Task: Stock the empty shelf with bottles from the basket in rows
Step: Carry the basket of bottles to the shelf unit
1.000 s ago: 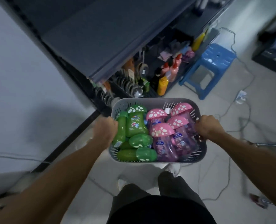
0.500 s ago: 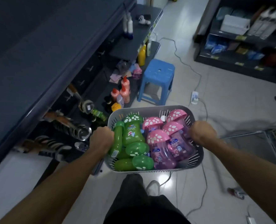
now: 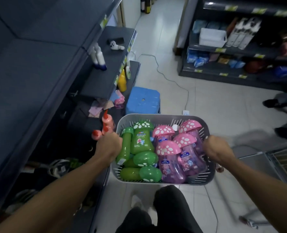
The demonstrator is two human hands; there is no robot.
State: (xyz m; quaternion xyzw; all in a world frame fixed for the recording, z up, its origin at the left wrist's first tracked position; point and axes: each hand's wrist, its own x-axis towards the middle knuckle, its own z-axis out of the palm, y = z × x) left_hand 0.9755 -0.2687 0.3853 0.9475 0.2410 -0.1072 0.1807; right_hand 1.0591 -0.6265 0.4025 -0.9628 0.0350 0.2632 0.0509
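I carry a grey slotted basket [image 3: 158, 117] in front of me at waist height. My left hand [image 3: 108, 145] grips its left rim and my right hand [image 3: 216, 149] grips its right rim. Inside lie several green bottles [image 3: 141, 142] with spotted mushroom caps on the left and several pink bottles [image 3: 171, 158] with pink spotted caps on the right. A dark empty shelf [image 3: 30, 68] runs along my left side, above the basket's level.
A blue plastic stool [image 3: 142, 100] stands on the tiled floor just beyond the basket. Lower shelves on the left hold orange bottles [image 3: 106, 123] and a yellow bottle [image 3: 121, 81]. A white cable [image 3: 169, 79] crosses the floor. Stocked shelving [image 3: 240, 47] stands at right; a person's feet [image 3: 273, 103] at far right.
My view has swung right and up along the aisle. The basket stays in both hands, and the stool and right-hand shelving have come into fuller view.
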